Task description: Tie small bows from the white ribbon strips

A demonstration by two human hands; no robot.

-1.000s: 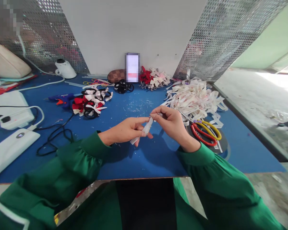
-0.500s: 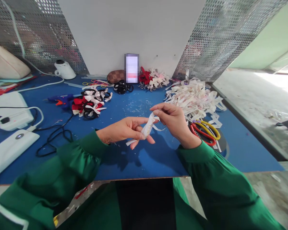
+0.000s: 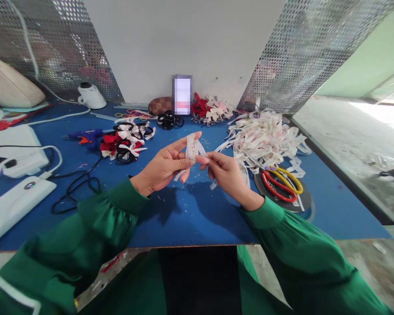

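Over the middle of the blue table, my left hand point(image 3: 166, 168) pinches a white ribbon point(image 3: 191, 146), which is looped around its fingers; a pale beaded-looking edge runs along it. A short ribbon tail hangs below the left fingers. My right hand point(image 3: 225, 173) has its thumb and fingers closed on the ribbon's other side, close to the left fingertips. The exact grip of the right fingertips is partly hidden.
A heap of white ribbons point(image 3: 269, 135) lies right, beside red-and-yellow-handled scissors point(image 3: 282, 186) on a black disc. Left are finished-looking bows with black hair ties point(image 3: 124, 142), a blue glue gun point(image 3: 88, 136) and a white power bank point(image 3: 22, 205). A phone point(image 3: 182, 94) stands behind.
My right hand has moved down and left, nearer the left fingers. The left hand has turned upward, and the ribbon now wraps around its raised fingers.
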